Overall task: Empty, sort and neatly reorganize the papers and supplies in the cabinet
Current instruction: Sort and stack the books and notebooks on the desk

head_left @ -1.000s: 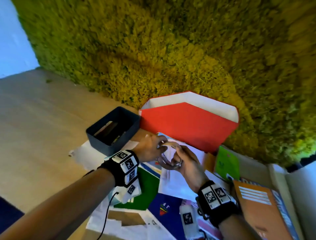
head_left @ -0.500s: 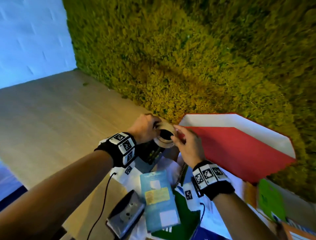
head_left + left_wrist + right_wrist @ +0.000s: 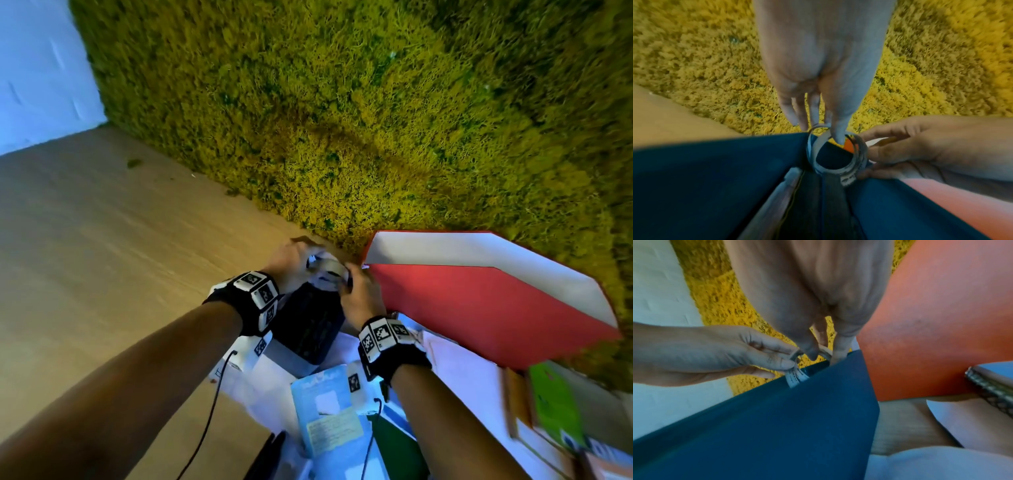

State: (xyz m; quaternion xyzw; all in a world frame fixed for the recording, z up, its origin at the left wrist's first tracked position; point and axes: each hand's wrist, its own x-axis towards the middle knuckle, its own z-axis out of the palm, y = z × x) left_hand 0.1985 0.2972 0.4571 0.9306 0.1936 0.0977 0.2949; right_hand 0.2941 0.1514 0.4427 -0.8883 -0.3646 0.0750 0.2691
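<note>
A clear roll of tape (image 3: 327,269) (image 3: 838,155) hangs above the far rim of a dark blue box (image 3: 308,323) (image 3: 715,178) (image 3: 777,426). My left hand (image 3: 291,263) (image 3: 826,128) pinches its left side, thumb through the hole. From the right, my right hand (image 3: 359,291) (image 3: 900,149) (image 3: 822,348) grips the other side. A loose printed end of tape (image 3: 795,376) dangles over the box. A red file holder (image 3: 479,301) stands right beside them.
A green moss wall (image 3: 342,120) backs the wooden surface (image 3: 102,257). Papers, a light blue booklet (image 3: 329,411), a green card (image 3: 555,404) and a spiral notebook (image 3: 992,384) lie spread near my arms. A black object (image 3: 267,455) lies at the bottom edge.
Both hands carried the tape roll away from over the papers to the far side of the blue box, close to the moss wall. The head view swung left and downward.
</note>
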